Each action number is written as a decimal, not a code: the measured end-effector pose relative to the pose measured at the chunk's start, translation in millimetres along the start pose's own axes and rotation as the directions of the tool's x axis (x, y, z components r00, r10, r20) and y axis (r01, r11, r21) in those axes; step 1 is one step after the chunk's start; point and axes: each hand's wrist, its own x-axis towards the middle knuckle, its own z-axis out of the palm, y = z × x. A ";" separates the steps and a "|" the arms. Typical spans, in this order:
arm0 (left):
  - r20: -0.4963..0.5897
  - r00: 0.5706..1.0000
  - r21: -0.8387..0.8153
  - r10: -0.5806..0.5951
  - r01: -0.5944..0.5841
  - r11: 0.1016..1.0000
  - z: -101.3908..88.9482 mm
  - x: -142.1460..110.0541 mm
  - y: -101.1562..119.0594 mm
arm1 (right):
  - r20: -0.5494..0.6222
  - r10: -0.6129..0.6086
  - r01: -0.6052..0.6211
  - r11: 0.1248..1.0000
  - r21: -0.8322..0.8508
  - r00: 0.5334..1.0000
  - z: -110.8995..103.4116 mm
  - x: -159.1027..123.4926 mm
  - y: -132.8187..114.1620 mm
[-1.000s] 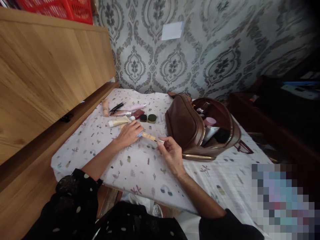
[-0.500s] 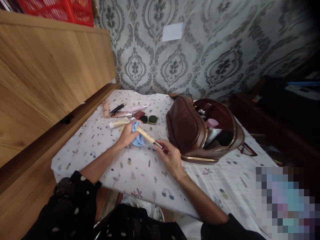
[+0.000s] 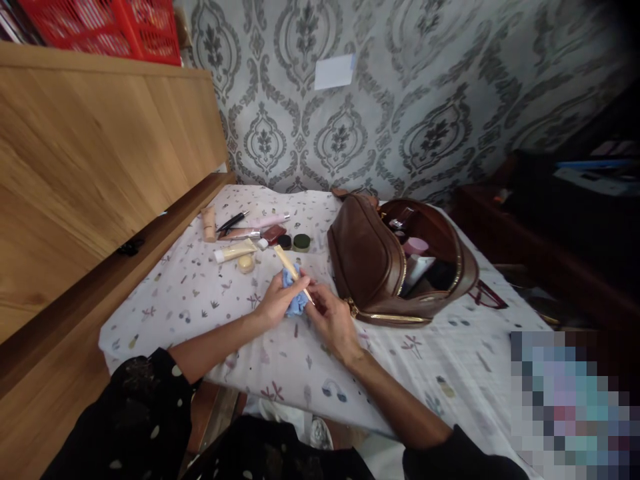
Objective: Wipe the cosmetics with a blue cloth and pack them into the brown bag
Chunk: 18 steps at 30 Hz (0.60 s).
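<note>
Between my hands is a slim cream-coloured tube (image 3: 287, 259), its far end pointing up and left over the table. A crumpled blue cloth (image 3: 297, 307) is bunched in my left hand (image 3: 276, 301), whose thumb lies across the tube. My right hand (image 3: 336, 324) pinches the tube's near end, which its fingers partly hide. Just beyond are a small round yellowish container (image 3: 245, 264), a pale yellow tube (image 3: 236, 251) with a white cap, and two dark-lidded jars, one black (image 3: 285, 242) and one green (image 3: 301, 243).
An unzipped brown bag (image 3: 363, 257) stands to the right, holding a pink-lidded item (image 3: 415, 246) and a white tube (image 3: 419, 269). Further left lie a beige tube (image 3: 209, 224), a black pen-like item (image 3: 233, 221) and a pink tube (image 3: 267, 221). A wooden cabinet (image 3: 110, 173) borders the table's left.
Both hands have come closer together and nearer to me. My left hand with the cloth has slid along the tube towards the end in my right hand. The tube's far end now shows uncovered.
</note>
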 end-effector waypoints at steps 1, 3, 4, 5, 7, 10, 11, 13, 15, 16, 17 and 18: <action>-0.014 1.000 0.003 -0.002 0.002 1.000 -0.6 1.6 1.1 | -0.002 -0.012 0.012 1.000 -0.021 1.000 0.8 -0.3 0.4; -0.045 0.999 0.004 0.013 -0.013 1.000 -3.1 6.2 6.8 | 0.005 -0.041 0.041 0.996 -0.085 0.999 2.2 -1.0 1.5; -0.069 0.997 -0.009 0.025 -0.026 1.000 -5.0 9.0 11.0 | 0.014 -0.052 0.053 0.990 -0.127 0.999 2.8 -1.5 2.1; -0.101 0.994 -0.034 0.034 -0.038 0.999 -7.3 12.1 15.6 | 0.025 -0.062 0.065 0.984 -0.168 0.998 3.4 -2.0 2.6; -0.175 0.984 -0.116 0.038 -0.059 0.991 -13.0 18.6 24.5 | 0.051 -0.074 0.083 0.973 -0.217 0.996 4.5 -3.2 2.8; -0.206 0.978 -0.215 0.021 -0.066 0.974 -22.8 26.9 33.3 | 0.080 -0.085 0.100 0.972 -0.214 0.993 5.8 -4.3 1.1; -0.193 0.981 -0.235 0.022 -0.068 0.970 -25.6 28.9 34.6 | 0.087 -0.084 0.100 0.975 -0.199 0.993 6.0 -4.3 0.1; -0.154 0.988 -0.278 0.019 -0.061 0.959 -29.2 31.3 35.4 | 0.092 -0.065 0.079 0.983 -0.165 0.994 5.7 -4.0 -2.1; -0.114 0.993 -0.328 -0.005 -0.033 0.944 -29.5 31.4 34.7 | 0.109 -0.018 0.031 0.993 -0.112 0.994 4.5 -3.2 -4.1; -0.098 0.995 -0.351 -0.016 -0.019 0.936 -28.3 30.6 33.9 | 0.131 0.013 -0.004 0.998 -0.067 0.991 3.7 -2.7 -4.9; -0.082 0.996 -0.368 -0.022 -0.010 0.930 -26.4 29.2 32.8 | 0.160 0.044 -0.043 0.999 -0.009 0.986 2.9 -2.0 -5.6; -0.067 0.998 -0.375 -0.021 -0.006 0.927 -24.1 27.1 31.3 | 0.192 0.069 -0.081 0.995 0.056 0.979 2.2 -1.4 -6.1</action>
